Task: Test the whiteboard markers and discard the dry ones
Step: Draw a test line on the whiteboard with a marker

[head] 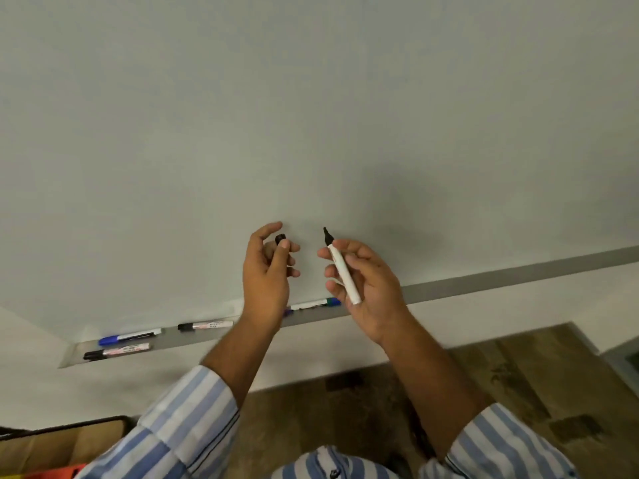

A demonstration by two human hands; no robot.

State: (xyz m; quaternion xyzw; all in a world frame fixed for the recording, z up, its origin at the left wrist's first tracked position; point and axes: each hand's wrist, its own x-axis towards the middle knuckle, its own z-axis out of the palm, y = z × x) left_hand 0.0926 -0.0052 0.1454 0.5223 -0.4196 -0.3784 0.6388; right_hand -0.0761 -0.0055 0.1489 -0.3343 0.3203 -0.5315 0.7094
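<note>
Fingers of the right hand (366,281) wrap an uncapped marker (342,271), its white barrel crossing the palm and its black tip pointing up toward the whiteboard (311,115), close to the surface but apart from it. The left hand (268,271) sits just beside it, thumb and fingers pinching a small black cap (280,238). Below both hands runs the grey tray (484,283) along the board's lower edge. On it lie a blue-capped marker (129,336), a black-capped marker (116,351) nearer the tray's left end, another black-capped one (204,325) further right, and a marker with a green and blue end (316,303), partly hidden behind the hands. At the lower left stands what may be a cardboard box (62,440).
</note>
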